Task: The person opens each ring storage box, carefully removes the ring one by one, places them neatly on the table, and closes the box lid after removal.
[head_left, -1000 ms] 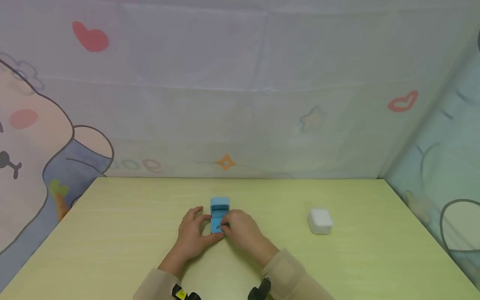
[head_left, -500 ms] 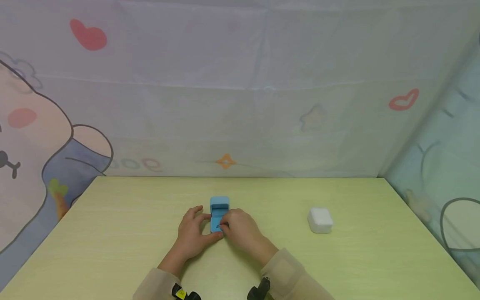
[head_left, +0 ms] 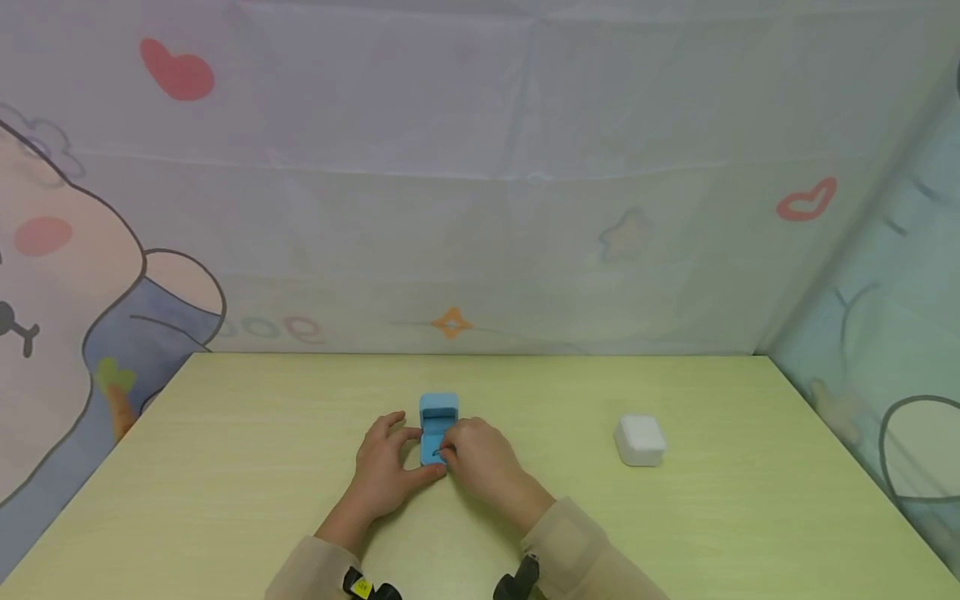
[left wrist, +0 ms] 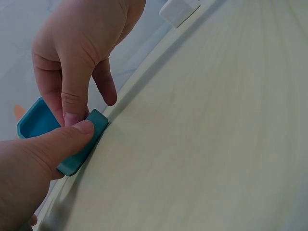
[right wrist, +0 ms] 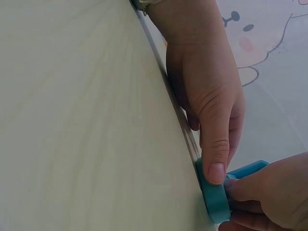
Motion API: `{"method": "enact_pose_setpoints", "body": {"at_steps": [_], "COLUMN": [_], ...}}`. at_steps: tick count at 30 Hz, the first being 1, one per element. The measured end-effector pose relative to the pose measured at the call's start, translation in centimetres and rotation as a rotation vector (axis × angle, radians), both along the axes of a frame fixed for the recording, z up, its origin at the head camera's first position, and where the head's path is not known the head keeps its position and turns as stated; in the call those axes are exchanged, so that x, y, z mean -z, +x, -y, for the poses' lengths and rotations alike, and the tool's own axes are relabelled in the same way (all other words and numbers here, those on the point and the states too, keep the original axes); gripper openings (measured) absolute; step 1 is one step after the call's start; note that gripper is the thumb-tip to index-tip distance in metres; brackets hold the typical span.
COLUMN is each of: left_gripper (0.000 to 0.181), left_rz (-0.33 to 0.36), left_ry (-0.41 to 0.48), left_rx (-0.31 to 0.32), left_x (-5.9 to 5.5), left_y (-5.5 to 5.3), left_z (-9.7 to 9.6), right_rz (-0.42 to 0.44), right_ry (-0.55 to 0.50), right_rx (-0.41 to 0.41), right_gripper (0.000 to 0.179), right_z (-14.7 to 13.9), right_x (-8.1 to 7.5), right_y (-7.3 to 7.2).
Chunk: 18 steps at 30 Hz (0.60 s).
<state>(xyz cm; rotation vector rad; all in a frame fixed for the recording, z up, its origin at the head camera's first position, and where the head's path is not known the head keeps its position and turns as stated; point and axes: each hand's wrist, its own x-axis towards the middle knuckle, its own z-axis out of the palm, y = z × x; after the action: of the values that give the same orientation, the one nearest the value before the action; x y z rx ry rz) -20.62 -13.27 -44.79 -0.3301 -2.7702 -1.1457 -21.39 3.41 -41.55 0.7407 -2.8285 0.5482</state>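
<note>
A small light-blue ring box (head_left: 438, 406) stands on the table with its lid raised, hinge side away from me. My left hand (head_left: 386, 472) holds it from the left, thumb along the front edge and index finger at its side. In the left wrist view the thumb presses the front of the box (left wrist: 79, 159). Over the box's insert, my right hand (head_left: 486, 464) pinches a thin dark ring (head_left: 436, 453) between thumb and fingertips. Only a curved sliver of the ring shows; the fingers hide the rest. In the right wrist view, fingertips of both hands meet at the box (right wrist: 215, 204).
To the right on the pale wooden table (head_left: 300, 417) sits a white rounded box (head_left: 641, 440), apart from both hands. Behind the table's far edge hangs a printed cloth backdrop (head_left: 480, 208), with another cloth at the right side.
Hardly anything differs. Both hands stay at the ring box, and the right fingertips keep the ring at the insert with only a very slight shift.
</note>
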Motion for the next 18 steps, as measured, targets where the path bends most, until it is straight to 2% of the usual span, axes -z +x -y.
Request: {"method": "enact_pose_setpoints", "body": {"at_steps": [18], "left_gripper": [0.055], "left_rz": [-0.007], "left_ry": [-0.005], "left_rx": [0.005], "left_x": [-0.13], "left_y": [0.02], "left_z": [0.18], "right_rz": [-0.016], "right_ry": [-0.017], "right_rx": [-0.004], "right_gripper": [0.01], "right_z": [0.09], "right_x": [0.03], "right_y": [0.06]}}
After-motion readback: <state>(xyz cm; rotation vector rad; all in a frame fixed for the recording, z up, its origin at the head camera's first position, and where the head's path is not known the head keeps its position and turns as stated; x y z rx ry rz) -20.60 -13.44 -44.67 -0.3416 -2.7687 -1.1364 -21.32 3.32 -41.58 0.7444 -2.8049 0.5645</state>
